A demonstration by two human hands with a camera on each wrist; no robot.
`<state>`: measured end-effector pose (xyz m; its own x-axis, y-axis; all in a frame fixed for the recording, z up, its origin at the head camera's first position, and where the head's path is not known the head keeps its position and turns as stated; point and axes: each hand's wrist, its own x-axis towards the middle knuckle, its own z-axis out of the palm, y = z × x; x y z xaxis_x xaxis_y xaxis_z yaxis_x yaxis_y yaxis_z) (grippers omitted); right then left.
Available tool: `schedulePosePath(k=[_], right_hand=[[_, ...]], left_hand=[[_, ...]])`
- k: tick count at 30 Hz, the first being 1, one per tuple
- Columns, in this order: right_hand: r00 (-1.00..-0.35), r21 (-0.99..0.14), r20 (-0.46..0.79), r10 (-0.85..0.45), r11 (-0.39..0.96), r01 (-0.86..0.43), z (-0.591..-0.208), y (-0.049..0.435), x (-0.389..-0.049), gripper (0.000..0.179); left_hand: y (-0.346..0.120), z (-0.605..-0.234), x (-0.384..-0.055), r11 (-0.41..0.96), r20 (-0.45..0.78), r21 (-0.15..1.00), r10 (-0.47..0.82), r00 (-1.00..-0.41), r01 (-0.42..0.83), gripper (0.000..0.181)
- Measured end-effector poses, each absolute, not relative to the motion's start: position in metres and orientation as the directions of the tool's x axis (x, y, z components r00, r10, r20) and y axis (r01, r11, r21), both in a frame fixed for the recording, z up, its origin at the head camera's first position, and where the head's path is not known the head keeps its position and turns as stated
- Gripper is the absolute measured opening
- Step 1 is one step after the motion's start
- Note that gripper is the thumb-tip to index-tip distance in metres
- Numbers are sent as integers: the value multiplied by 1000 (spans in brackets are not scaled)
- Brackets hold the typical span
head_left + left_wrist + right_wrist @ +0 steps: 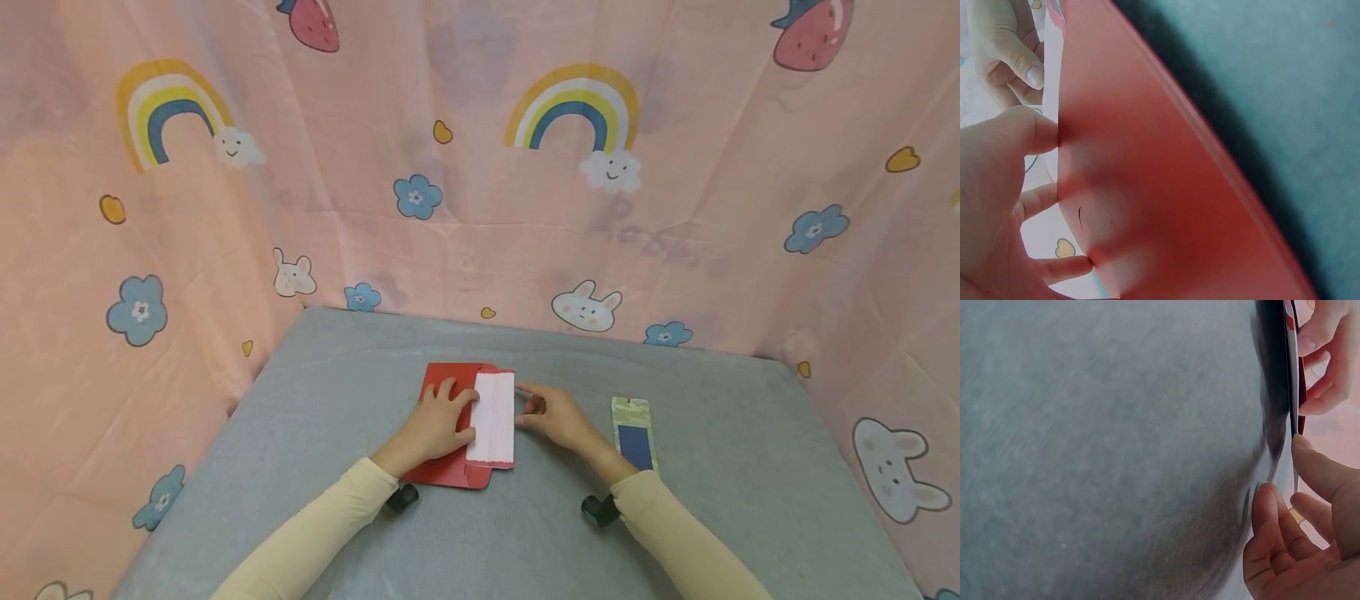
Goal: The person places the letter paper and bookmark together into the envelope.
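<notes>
A flat red paper envelope (457, 475) lies on the table, with a white packet (493, 421) with red serrated ends along its right side. My left hand (435, 427) rests on the red envelope with its fingers spread, the fingertips and thumb at the white packet's left edge. In the left wrist view those fingertips press on the red surface. My right hand (558, 417) is at the packet's right edge, forefinger and thumb reaching toward it. The right wrist view shows the thumb (1310, 462) touching the edge, while the other fingers bend beneath.
A green packet with a dark blue panel (635, 446) lies to the right, partly covered by the right forearm. Grey cloth covers the table (360, 358). A pink printed curtain (480, 250) hangs behind it and at both sides.
</notes>
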<state>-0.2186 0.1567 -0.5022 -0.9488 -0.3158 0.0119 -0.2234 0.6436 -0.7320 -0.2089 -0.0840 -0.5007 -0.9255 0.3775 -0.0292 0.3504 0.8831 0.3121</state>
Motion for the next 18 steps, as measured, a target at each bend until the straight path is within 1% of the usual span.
schedulePosePath(k=[9, 18], right_hand=[[-956, -727, -32, -291, 663, -177, -502, 151, -218, 60], [-956, -730, -32, -290, 660, -176, -504, 145, -218, 63]], left_hand=[[-84, -501, -209, 884, -25, 301, 382, -924, 358, 56], [-84, -498, -208, 884, -30, 302, 382, -924, 356, 56]])
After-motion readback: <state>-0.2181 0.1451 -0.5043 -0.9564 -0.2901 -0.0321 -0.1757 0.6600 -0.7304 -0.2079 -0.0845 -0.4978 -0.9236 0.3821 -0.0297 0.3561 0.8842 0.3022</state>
